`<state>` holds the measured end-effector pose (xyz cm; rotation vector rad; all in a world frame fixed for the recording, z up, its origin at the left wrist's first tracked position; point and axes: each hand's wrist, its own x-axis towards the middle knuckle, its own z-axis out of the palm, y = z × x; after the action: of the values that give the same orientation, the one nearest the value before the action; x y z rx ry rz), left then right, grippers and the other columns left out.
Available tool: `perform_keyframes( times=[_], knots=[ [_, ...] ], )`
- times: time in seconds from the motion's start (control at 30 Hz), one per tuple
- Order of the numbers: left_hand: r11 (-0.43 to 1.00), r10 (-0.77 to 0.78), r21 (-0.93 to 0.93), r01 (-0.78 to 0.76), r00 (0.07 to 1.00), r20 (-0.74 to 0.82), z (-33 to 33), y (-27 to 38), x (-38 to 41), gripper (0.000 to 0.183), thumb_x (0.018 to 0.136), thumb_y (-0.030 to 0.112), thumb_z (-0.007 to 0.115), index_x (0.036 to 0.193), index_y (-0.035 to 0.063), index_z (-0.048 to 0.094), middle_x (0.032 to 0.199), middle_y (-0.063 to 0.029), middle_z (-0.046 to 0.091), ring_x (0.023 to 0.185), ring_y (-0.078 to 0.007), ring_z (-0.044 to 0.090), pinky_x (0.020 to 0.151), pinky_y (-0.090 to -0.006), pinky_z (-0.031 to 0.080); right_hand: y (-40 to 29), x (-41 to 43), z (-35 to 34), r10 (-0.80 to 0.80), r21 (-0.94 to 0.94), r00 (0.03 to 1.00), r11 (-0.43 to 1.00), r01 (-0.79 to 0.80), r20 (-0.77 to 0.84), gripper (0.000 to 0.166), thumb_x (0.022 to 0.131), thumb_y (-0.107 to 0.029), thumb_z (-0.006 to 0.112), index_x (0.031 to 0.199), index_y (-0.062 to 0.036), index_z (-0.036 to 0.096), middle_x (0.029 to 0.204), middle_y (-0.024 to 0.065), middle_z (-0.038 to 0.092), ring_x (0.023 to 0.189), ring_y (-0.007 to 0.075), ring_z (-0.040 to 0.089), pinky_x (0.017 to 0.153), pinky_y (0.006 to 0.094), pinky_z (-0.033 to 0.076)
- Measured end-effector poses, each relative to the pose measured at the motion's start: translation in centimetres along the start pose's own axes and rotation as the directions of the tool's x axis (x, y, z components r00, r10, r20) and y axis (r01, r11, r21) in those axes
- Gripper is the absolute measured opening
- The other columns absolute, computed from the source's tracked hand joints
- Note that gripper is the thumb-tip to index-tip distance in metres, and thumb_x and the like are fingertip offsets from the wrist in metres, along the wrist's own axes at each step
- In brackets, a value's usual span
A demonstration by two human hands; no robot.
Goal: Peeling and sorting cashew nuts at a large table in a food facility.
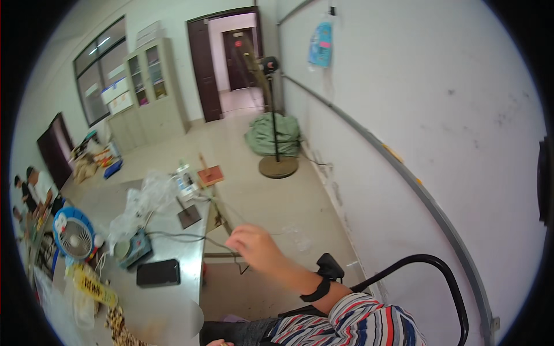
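My right hand (253, 244) is raised over the gap beside the metal-topped table (186, 255), its fingers bent and blurred. Nothing shows in it, though the inside of the fingers is hidden. A black strap (318, 290) circles that forearm. Only a few fingertips of my left hand (220, 342) show at the bottom edge, by the table's near side; what they hold cannot be made out. On the table lie a black smartphone (158, 273) and a blue-green device (135, 250) with a round top. A mottled brown-and-cream heap (121, 326) lies at the lower left.
A blue cartoon-shaped fan (74, 235), yellow-labelled package (93, 287) and clear plastic bags (151, 194) stand on the table. A dark cable (186, 235) crosses its edge. A pedestal fan (277, 142) stands before a green sack (264, 134). A black chair armrest (450, 281) curves beside me. People (41, 188) work far left.
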<state>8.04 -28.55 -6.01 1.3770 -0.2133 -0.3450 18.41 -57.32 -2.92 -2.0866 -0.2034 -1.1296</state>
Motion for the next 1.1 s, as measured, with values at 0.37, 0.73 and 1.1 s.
perform_keyframes(
  times=[0.37, 0.73, 1.1],
  knots=[
    [0.971, -0.221, 0.132, 0.198, 0.955, 0.199, 0.4, -2.0, 5.5, 0.029, 0.086, 0.008, 0.057, 0.115, 0.0058, 0.053, 0.095, -0.0017, 0.060, 0.071, -0.0066, 0.051, 0.060, -0.0188, 0.042, 16.0, -1.8, -20.5, -0.142, -0.623, 0.734, 0.648, -0.439, -0.665, 0.012, 0.076, -0.005, 0.058, 0.087, -0.0025, 0.062, 0.092, 0.0164, 0.059, 0.093, 0.0343, 0.053, 0.080, 0.0411, 0.043],
    [0.948, -0.306, 0.118, 0.297, 0.950, 0.069, -1.2, -3.5, 6.7, 0.031, 0.087, 0.009, 0.056, 0.117, 0.0045, 0.051, 0.098, -0.0016, 0.059, 0.074, -0.0072, 0.049, 0.063, -0.0188, 0.040, 23.3, -1.0, -33.7, -0.155, -0.674, 0.672, -0.050, -0.737, -0.724, 0.025, 0.072, -0.003, 0.056, 0.097, -0.0059, 0.061, 0.111, 0.0110, 0.052, 0.110, 0.0268, 0.044, 0.079, 0.0453, 0.038],
    [0.926, -0.373, 0.061, 0.372, 0.928, 0.005, -0.7, -3.0, 7.0, 0.029, 0.088, 0.010, 0.056, 0.116, 0.0041, 0.051, 0.097, -0.0008, 0.058, 0.073, -0.0060, 0.048, 0.060, -0.0173, 0.038, 25.0, -0.1, -37.5, 0.063, -0.565, 0.589, -0.380, -0.732, -0.806, 0.013, 0.080, -0.013, 0.051, 0.086, -0.0106, 0.062, 0.094, 0.0039, 0.055, 0.095, 0.0212, 0.050, 0.076, 0.0412, 0.038]
  ],
)
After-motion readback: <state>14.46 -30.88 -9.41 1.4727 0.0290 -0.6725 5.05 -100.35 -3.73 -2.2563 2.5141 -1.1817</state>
